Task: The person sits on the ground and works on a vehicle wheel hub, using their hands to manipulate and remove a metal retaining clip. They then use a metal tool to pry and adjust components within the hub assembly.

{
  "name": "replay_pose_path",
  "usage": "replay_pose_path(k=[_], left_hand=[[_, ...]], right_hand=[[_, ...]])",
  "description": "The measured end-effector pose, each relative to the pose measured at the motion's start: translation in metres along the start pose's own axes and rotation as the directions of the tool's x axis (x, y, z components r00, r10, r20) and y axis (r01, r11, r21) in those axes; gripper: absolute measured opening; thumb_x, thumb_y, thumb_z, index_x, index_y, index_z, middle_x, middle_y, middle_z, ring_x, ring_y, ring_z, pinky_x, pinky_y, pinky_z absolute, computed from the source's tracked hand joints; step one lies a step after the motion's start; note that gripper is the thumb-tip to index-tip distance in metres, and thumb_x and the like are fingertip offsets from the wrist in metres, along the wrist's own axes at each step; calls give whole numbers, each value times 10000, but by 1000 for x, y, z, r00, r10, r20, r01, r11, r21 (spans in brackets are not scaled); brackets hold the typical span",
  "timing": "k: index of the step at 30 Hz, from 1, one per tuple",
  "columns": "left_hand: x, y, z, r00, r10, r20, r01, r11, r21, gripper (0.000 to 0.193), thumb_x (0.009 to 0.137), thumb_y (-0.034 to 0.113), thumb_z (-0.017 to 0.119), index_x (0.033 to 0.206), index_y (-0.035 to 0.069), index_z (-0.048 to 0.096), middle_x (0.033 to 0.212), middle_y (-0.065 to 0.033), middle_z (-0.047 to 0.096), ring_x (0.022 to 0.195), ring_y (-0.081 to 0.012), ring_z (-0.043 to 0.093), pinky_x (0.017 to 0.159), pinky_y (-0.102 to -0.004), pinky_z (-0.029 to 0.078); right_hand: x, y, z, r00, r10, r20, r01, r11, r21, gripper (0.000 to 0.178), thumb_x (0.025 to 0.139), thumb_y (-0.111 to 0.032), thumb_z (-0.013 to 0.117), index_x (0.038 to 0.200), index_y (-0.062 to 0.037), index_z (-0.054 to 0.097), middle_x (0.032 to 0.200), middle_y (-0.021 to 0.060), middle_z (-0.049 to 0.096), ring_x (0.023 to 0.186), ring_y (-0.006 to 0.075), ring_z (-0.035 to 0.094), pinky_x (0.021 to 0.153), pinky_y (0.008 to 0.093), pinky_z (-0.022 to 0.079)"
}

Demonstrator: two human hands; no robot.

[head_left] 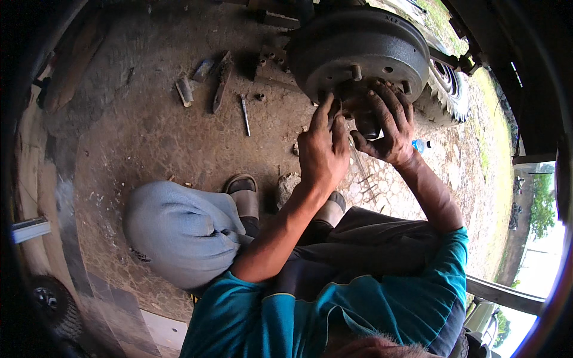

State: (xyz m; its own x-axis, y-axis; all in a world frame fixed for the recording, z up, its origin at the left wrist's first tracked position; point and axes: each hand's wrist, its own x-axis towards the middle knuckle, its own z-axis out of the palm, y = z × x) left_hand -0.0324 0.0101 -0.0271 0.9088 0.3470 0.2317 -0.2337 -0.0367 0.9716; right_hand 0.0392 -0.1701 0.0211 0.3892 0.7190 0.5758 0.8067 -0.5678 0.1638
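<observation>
A dark, rounded brake drum with wheel studs sits at the top of the view. From its middle juts the dark wheel hub, partly covered by fingers. My left hand is at the left side of the hub, thumb and forefinger pinching a small dark piece too hidden to name. Curled over the right side of the hub is my right hand, its fingers on top near the drum face and its thumb below.
On the stained floor lie a metal rod, a flat worn bar and a short metal piece. A block with bolts stands left of the drum. A tyre and a blue-labelled bottle are to the right.
</observation>
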Motion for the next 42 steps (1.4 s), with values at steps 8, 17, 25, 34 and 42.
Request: replay_pose_path(k=[8,17,25,34,42], left_hand=[[7,-1,-2,1000,-22,10,22,1000,-5,424,1101,75,588,1487,-99,556,1321,-300,724,1222,-335,745,1005,-393,601],[10,0,-1,999,-38,-2,38,999,-35,363,1104,59,571,1438,-83,580,1250,-278,748,1161,-313,762,963,-375,604],[-2,-11,-1,999,43,13,-43,999,-13,328,1089,11,586,1408,-65,559,1250,-248,738,1162,-286,755,932,-368,610],[10,-8,2,1000,-3,-13,2,999,-43,314,1090,14,585,1397,-50,567,1240,-230,734,1169,-287,746,970,-359,583],[9,-6,-3,998,57,5,-57,998,-8,301,1088,3,580,1386,-39,563,1212,-228,749,1167,-277,752,949,-359,597]], right_hand=[[2,0,-2,1000,-8,7,8,1000,-11,824,785,-388,904,1466,-11,633,1469,244,640,1311,473,635,1129,599,490],[3,-1,-3,1000,11,-8,-11,1000,3,812,793,-384,899,1474,-28,637,1458,233,648,1312,470,637,1116,567,509],[5,0,0,1000,-1,-12,1,1000,-5,824,785,-376,890,1484,-25,630,1480,237,635,1333,451,634,1134,570,491],[4,-1,-2,1000,3,-9,-3,1000,-7,832,780,-368,892,1489,-25,622,1477,229,640,1311,435,651,1127,555,500],[2,-2,-1,1000,9,3,-9,1000,-9,835,776,-368,896,1487,-24,624,1479,225,642,1318,434,647,1097,547,520]])
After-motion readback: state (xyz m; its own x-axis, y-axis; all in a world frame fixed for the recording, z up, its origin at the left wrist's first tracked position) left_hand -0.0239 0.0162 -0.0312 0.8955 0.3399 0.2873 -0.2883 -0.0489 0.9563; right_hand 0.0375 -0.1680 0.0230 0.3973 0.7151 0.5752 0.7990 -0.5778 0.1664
